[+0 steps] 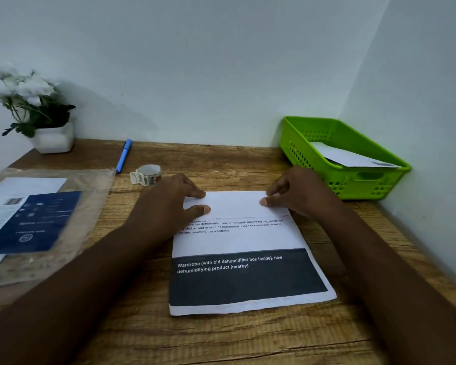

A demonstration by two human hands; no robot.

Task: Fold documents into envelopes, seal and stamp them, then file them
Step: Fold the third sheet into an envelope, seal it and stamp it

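White document point(244, 241) fold under both hands' grip

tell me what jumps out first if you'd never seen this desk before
Two hands at the middle of the wooden desk catch the eye first: the left hand and right hand press the folded-over top flap of a printed document with a dark band across its lower part. Next comes the bright green basket at the far right corner, with a white envelope lying in it.
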